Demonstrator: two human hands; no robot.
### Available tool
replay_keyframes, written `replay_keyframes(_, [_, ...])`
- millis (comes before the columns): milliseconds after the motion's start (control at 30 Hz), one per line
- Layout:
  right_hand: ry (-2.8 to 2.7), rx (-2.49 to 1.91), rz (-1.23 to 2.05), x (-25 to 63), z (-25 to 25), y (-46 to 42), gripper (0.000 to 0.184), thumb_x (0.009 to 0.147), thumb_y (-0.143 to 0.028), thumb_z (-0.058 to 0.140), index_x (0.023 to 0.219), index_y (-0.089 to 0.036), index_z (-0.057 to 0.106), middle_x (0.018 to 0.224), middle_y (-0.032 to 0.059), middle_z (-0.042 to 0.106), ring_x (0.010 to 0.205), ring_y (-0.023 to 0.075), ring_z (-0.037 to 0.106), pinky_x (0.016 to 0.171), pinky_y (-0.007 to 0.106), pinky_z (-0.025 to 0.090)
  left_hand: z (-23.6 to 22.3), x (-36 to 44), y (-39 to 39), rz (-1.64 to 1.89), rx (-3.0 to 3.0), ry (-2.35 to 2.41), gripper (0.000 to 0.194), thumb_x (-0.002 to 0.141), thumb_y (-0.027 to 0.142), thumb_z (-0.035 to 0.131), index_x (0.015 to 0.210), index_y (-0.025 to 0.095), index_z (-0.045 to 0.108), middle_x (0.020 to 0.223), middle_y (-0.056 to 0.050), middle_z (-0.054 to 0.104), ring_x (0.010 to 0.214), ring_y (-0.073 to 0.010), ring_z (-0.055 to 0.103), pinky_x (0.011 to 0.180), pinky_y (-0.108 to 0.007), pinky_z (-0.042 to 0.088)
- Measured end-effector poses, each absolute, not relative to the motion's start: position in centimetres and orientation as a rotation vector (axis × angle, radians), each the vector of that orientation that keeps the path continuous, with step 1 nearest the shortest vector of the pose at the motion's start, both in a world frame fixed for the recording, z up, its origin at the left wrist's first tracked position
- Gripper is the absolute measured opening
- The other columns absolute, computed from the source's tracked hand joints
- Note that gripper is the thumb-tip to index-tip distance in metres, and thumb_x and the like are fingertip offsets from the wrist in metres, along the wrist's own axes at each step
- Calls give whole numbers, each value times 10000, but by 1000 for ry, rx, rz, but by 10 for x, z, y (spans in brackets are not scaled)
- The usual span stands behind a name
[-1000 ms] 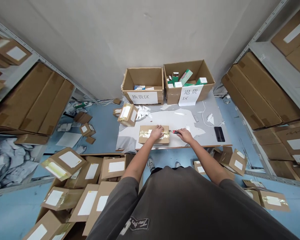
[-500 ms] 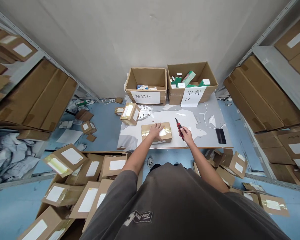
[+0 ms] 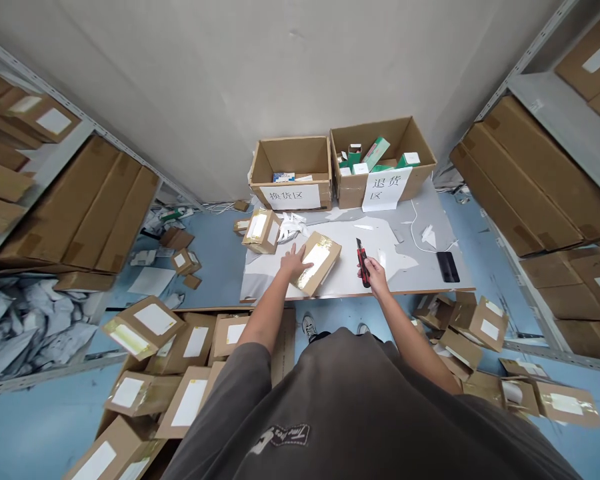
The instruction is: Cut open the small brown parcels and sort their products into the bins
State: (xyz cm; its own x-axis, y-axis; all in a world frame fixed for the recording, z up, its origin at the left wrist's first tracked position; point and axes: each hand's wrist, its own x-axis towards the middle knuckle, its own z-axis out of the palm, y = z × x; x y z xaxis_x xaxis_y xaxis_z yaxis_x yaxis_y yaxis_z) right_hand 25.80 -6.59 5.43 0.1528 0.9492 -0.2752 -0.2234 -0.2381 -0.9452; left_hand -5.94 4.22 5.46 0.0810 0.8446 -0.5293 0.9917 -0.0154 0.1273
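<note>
Right grip point(image 3: 377, 274) around red cutter point(image 3: 363, 264), green-white boxes point(image 3: 377, 153) in larger carton point(image 3: 350, 191)

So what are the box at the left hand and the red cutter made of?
The box looks like matte cardboard, going by its dull brown faces; the tape is probably glossy plastic, since it glints, and the white label likely paper. The cutter seems hard plastic, from its red and black colouring; its dark blade is probably metal, but too small to be sure.
</note>
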Motion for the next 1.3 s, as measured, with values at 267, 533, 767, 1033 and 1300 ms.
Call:
replay_keyframes(267, [-757, -1306, 1396, 240, 51, -71, 570, 851, -755, 727, 1076, -235, 658, 919, 32, 721, 645, 146, 650, 643, 305, 600, 43, -31, 7, -416, 1445, 2142, 1010, 1047, 739, 247, 1755, 69, -18, 1509, -272, 642, 1354, -328, 674, 1038, -392, 515])
replay_keyframes(533, [-748, -1304, 1409, 245, 56, -67, 617, 823, -770, 761, 1114, -232, 681, 899, 28, 752, 633, 153, 672, 625, 305, 601, 52, -33, 10, -445, 2213, 1732, 912, 980, 471, 644, 1763, 279, 216, 1838, -148, 150, 1622, -394, 346, 1206, -508, 444])
replay_keyframes(767, [-684, -1287, 1433, 239, 52, -64, 624, 771, -781, 800, 1043, -236, 668, 864, 16, 746, 608, 150, 671, 601, 302, 608, 51, -32, 24, -617, 2345, 1256, 899, 901, 351, 708, 1718, 394, 336, 1834, -20, 221, 1677, -368, 219, 1259, -532, 406])
replay_keyframes(1033, [-701, -1336, 1459, 250, 47, -66, 630, 789, -810, 776, 1014, -237, 638, 880, 24, 754, 601, 148, 685, 607, 299, 616, 48, -25, 16, -666, 2384, 1340, 1199, 744, 349, 910, 1731, 415, 233, 1837, -100, 170, 1637, -432, 226, 1195, -593, 409])
replay_keyframes(1300, [-711, -1327, 1474, 251, 39, -73, 625, 791, -812, 763, 998, -235, 642, 890, 31, 751, 599, 148, 678, 605, 307, 623, 52, 12, -11, -523, 2305, 1693, 983, 814, 627, 839, 1582, 142, 461, 1499, -293, 539, 1398, -452, 466, 1145, -540, 375])
